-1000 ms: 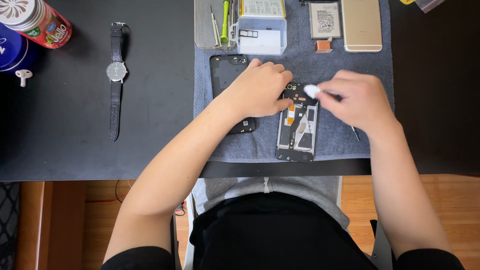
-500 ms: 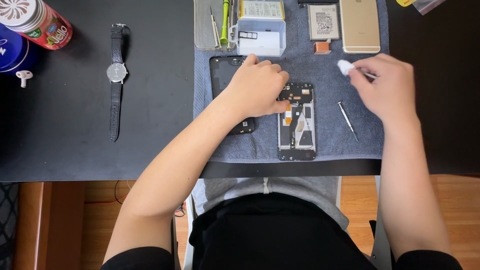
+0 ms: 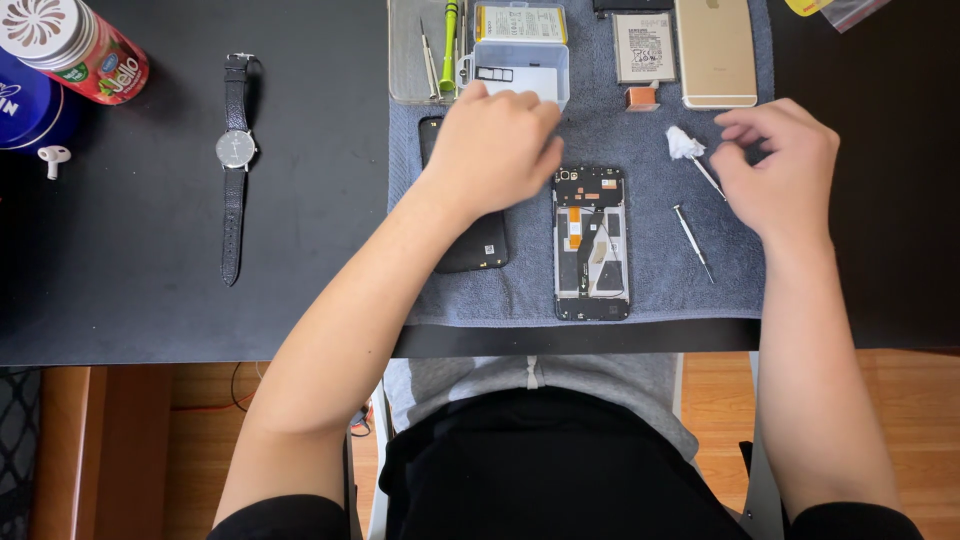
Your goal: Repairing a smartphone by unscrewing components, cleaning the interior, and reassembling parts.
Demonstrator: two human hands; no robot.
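An opened black phone frame (image 3: 590,245) lies upright on a grey-blue cloth (image 3: 660,290), its inner parts showing. My left hand (image 3: 495,145) hovers up-left of it, over the top of a black back cover (image 3: 472,245), fingers curled down at the rim of a clear plastic box (image 3: 520,68); what is under them is hidden. My right hand (image 3: 780,165) rests right of the frame with fingers loosely apart. A cotton swab (image 3: 685,144) lies on the cloth at its left edge, and a thin screwdriver (image 3: 692,240) just below.
A gold phone (image 3: 715,50), a battery (image 3: 643,45) and a small orange block (image 3: 641,97) lie at the cloth's far edge, beside a tray of tools (image 3: 425,50). On the black table to the left are a wristwatch (image 3: 235,165), a red can (image 3: 85,45) and an earbud (image 3: 52,155).
My left hand lifted off the phone frame and moved up toward the plastic box. My right hand carried the swab from the frame out to the right and let it down on the cloth.
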